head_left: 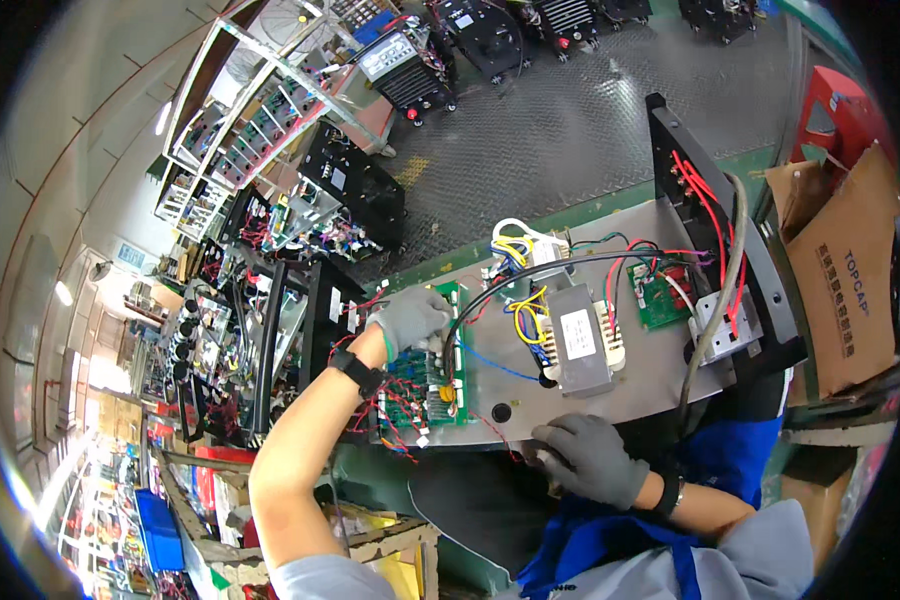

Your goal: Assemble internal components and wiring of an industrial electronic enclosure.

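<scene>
Pressing down on the green circuit board (422,375), my left hand (410,318) in its grey glove is lying over the board's far end with the fingers curled; I cannot tell if they are pinching anything beneath. The board is sitting at the left end of the grey metal chassis plate (635,385), just left of the grey transformer (578,350). My right hand (592,458), also gloved, is closing on the near edge of the plate, in front of the transformer, with the fingers bent over the rim. Blue and yellow wires (526,318) are running between the board and the transformer. To the right of the transformer, a smaller green board (660,297) is lying near the black end panel (710,210), where red wires (705,205) are hanging.
</scene>
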Motion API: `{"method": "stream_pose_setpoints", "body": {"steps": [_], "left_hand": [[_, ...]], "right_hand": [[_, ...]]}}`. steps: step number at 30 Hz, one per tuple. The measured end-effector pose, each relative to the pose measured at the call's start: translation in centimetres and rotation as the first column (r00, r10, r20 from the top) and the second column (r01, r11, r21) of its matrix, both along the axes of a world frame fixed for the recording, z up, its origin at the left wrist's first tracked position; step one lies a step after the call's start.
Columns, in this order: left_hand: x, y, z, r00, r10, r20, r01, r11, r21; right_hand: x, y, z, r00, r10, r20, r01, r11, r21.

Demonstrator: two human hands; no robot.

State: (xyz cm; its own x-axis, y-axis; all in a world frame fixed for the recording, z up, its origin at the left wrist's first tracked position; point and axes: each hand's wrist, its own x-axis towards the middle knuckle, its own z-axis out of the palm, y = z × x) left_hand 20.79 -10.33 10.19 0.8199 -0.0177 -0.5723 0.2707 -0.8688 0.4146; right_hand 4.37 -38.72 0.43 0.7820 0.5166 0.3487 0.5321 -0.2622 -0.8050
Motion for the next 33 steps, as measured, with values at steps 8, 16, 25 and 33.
{"method": "stream_pose_setpoints", "body": {"steps": [8,16,25,33], "left_hand": [[-3.3,-1.7,0.9,0.792,-0.605,-0.079,0.575,0.698,0.426],[-2.6,-2.3,1.6,0.687,-0.726,0.011,0.663,0.633,0.4],[-1.5,-1.2,2.9,0.986,0.108,0.13,-0.034,0.882,-0.471],[-1.1,-1.9,1.2,0.892,0.249,0.377,-0.101,0.923,-0.371]], "right_hand": [[-1.2,-1.6,1.2,0.999,0.032,-0.041,-0.034,0.999,-0.038],[-1.4,-2.6,0.8,0.999,0.008,-0.037,-0.009,0.999,-0.039],[-1.2,-6.3,4.2,0.992,-0.104,0.064,0.102,0.994,0.032],[0.7,-11.6,11.3,0.743,-0.375,0.555,0.368,0.921,0.13]]}}
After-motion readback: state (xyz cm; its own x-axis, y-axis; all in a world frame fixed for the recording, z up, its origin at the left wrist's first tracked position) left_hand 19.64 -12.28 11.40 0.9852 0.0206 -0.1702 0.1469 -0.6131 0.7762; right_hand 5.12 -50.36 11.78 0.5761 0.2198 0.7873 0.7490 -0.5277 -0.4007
